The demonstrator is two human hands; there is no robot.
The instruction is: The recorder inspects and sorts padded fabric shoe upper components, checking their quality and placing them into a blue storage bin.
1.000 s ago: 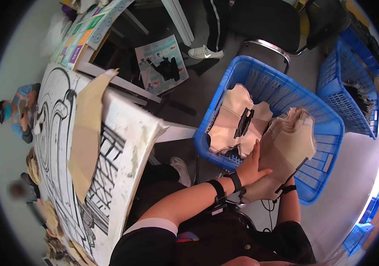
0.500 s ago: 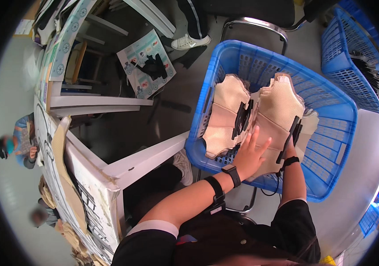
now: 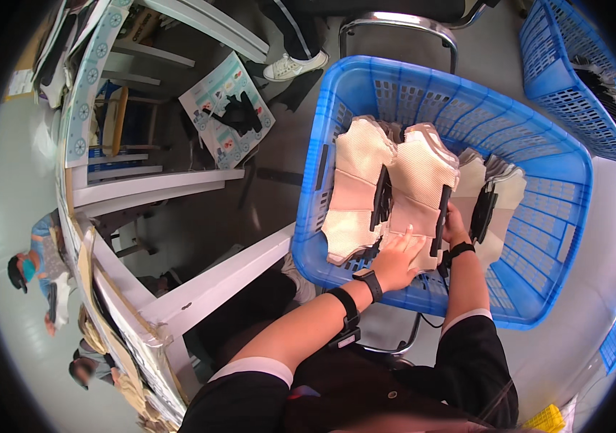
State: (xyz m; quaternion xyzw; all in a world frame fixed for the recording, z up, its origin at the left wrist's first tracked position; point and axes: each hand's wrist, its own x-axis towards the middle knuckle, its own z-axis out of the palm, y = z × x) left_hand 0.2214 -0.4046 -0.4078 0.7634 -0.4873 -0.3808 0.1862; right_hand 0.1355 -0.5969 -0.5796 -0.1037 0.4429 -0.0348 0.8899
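Note:
A blue plastic basket holds stacks of beige mesh fabric pieces with black strips along their edges. My left hand lies open on the lower part of the middle stack, fingers stretched over it. At that stack's right edge, my right hand is closed on its side by a black strip; some of its fingers are hidden. Another stack stands close on the left. Further right sits a stack with black strips, apart from the middle one. Black bands circle both my wrists.
A white table frame stands left of the basket. Beyond it, a printed board bears black pieces. A metal-legged chair is behind the basket, near a person's white shoe. Another blue basket stands far right. Other people are at left.
The middle stack has shifted left and sits closer against the left stack. My right hand has come left with it, and more of the right-hand stack shows. The view has shifted slightly.

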